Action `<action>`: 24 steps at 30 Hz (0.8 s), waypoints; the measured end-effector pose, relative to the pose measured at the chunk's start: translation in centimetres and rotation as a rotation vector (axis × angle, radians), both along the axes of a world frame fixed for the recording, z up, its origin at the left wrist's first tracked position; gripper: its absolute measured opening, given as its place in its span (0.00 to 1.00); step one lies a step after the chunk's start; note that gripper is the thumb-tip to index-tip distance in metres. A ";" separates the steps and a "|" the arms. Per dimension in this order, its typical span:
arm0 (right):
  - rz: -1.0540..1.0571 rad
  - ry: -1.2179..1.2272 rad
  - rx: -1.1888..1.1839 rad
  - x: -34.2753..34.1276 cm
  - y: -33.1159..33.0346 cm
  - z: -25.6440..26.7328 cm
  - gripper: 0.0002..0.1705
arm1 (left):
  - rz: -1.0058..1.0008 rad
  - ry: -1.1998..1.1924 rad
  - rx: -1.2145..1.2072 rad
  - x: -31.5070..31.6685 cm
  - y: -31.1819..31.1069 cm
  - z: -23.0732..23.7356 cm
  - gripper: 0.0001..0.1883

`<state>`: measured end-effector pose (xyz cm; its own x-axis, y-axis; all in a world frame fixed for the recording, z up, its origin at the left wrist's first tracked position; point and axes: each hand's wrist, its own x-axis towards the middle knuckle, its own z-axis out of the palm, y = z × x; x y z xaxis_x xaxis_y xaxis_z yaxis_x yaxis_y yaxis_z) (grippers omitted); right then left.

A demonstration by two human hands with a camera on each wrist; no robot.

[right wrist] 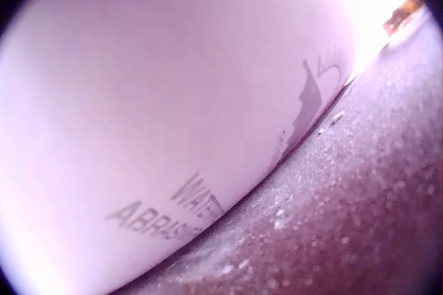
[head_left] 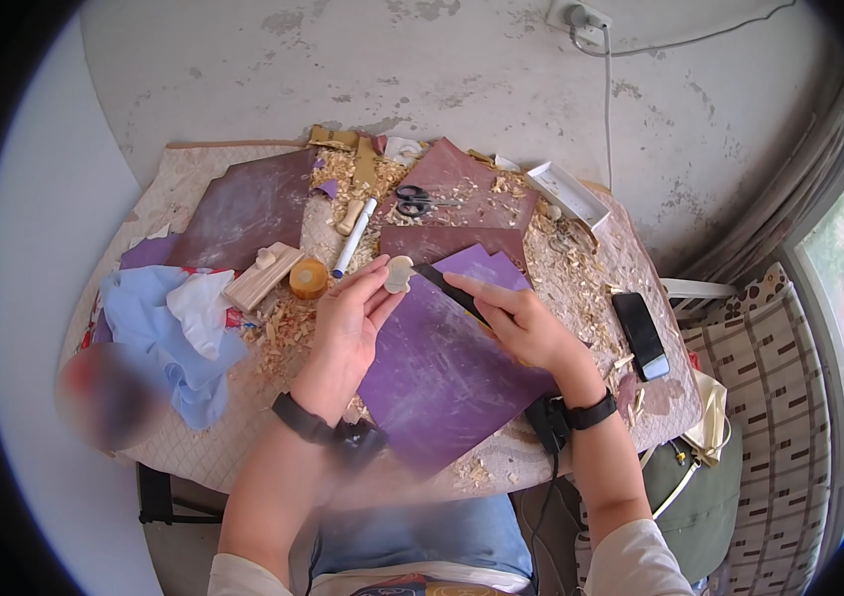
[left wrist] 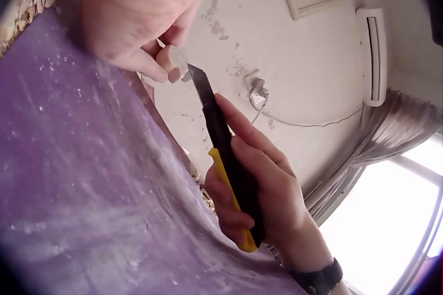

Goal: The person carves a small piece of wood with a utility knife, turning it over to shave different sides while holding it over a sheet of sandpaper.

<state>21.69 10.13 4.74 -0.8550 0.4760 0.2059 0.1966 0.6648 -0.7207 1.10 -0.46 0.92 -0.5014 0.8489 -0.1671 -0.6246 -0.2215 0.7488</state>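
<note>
My left hand point(head_left: 344, 323) pinches a small, pale carved wooden piece point(head_left: 399, 275) between thumb and fingers, above a purple sheet of sandpaper point(head_left: 452, 387). In my right hand point(head_left: 529, 326) is a utility knife point(left wrist: 232, 163) with a black body and yellow trim, its index finger stretched along the top. The knife's blade is out, its tip right at the wooden piece in the left wrist view. Part of the piece is hidden behind the left fingers. The right wrist view is filled by the printed pale back of a sandpaper sheet point(right wrist: 166, 122) over a gritty surface.
Wood shavings point(head_left: 288, 333) litter the table. Around lie a wooden block point(head_left: 261, 281), round yellow-orange object point(head_left: 308, 279), marker point(head_left: 354, 238), scissors point(head_left: 414, 202), brown sandpaper point(head_left: 253, 209), white box point(head_left: 569, 196), phone point(head_left: 640, 333) and blue cloth point(head_left: 158, 318).
</note>
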 end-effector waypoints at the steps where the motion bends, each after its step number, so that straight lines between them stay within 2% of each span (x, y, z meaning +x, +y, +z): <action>1: 0.031 0.050 0.016 -0.1 0.1 -0.2 0.27 | 0.005 -0.009 -0.003 0.0 0.0 0.0 0.20; 5: 0.045 -0.002 -0.013 0.0 -0.3 0.3 0.27 | 0.005 -0.017 -0.008 0.1 0.1 0.0 0.20; 8: -0.022 -0.021 -0.021 0.2 -0.1 0.4 0.27 | -0.003 -0.002 -0.016 0.1 -0.1 0.2 0.20; 11: 0.085 0.003 -0.031 0.0 -0.2 0.1 0.28 | 0.001 -0.026 -0.026 0.0 0.0 -0.1 0.20; 13: 0.026 -0.055 -0.032 0.0 -0.7 0.9 0.28 | -0.004 -0.012 -0.019 0.0 -0.1 -0.1 0.20; 17: 0.008 -0.015 0.008 0.0 0.1 -0.3 0.28 | -0.008 0.010 -0.021 0.1 -0.2 0.2 0.21; 19: 0.151 0.090 0.077 -0.4 0.5 -1.3 0.28 | 0.002 0.003 -0.029 0.2 -0.1 0.1 0.21; 20: 0.150 0.092 0.076 -0.1 0.5 -1.2 0.28 | 0.010 -0.002 -0.038 0.2 -0.1 0.0 0.21; 22: 0.013 -0.055 -0.014 0.0 -0.6 0.9 0.28 | -0.003 0.010 -0.034 0.2 -0.2 0.2 0.20; 24: 0.006 -0.041 -0.003 0.1 -0.4 0.6 0.28 | -0.014 0.020 -0.028 0.2 -0.2 0.3 0.20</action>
<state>21.77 9.77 5.34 -0.8654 0.4716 0.1693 0.2222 0.6641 -0.7139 1.35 -0.65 1.24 -0.4932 0.8508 -0.1812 -0.6126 -0.1918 0.7668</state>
